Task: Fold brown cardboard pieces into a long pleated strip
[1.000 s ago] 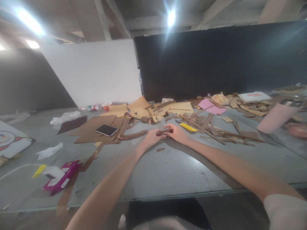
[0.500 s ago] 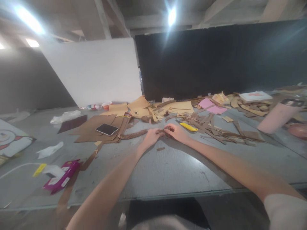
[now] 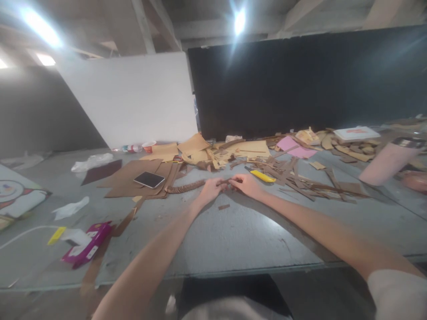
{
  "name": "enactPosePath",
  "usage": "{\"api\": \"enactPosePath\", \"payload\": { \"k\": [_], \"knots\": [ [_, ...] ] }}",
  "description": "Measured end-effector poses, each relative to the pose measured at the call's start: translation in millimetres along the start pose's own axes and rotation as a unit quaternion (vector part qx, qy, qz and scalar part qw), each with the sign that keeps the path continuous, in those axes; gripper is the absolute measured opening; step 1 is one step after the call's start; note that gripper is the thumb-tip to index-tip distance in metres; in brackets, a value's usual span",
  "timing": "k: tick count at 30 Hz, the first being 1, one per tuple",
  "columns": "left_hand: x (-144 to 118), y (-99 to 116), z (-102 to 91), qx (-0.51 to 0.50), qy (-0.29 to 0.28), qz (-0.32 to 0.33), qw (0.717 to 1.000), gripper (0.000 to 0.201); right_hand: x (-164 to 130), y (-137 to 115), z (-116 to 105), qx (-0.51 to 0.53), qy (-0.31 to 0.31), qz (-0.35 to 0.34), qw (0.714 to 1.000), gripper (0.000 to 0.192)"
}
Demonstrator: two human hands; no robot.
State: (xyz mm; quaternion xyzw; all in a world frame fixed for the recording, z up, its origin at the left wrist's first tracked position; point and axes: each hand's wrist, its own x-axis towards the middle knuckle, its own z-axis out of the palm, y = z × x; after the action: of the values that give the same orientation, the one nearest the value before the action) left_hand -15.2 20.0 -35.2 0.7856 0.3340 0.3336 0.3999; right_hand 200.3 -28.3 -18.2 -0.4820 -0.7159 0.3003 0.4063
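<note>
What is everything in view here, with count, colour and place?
strip: one, brown, ridged, lying left of the hands; its right end seems pinched by both.
phone: one, dark, on cardboard sheets, left of centre.
cutter: one, yellow, just right of the hands.
cardboard scraps: many, brown and tan, across the far table.
pink paper: one, far right of centre.
tumbler: one, pink, right edge.
box: one, magenta, near left.
table: one, grey.
left hand: on the strip.
right hand: on the strip.
</note>
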Motion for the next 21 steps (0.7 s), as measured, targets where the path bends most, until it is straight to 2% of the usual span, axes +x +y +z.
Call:
{"api": "enactPosePath", "payload": {
  "k": [5, 11, 21],
  "knots": [
    [-1, 1, 2.6, -0.02, 0.014, -0.012, 1.0, 0.028, -1, -1, -1, 0.001, 0.005, -0.001, 1.0, 0.038],
    [-3, 0, 5.0, -0.027, 0.037, -0.026, 0.999, 0.041, 1, 4, 0, -0.002, 0.022, -0.011, 1.0, 0.036],
    [-4, 5, 5.2, -0.013, 0.024, -0.016, 1.0, 0.037, 2, 9, 2, 0.0, 0.029, -0.016, 0.999, 0.032]
  ]
}}
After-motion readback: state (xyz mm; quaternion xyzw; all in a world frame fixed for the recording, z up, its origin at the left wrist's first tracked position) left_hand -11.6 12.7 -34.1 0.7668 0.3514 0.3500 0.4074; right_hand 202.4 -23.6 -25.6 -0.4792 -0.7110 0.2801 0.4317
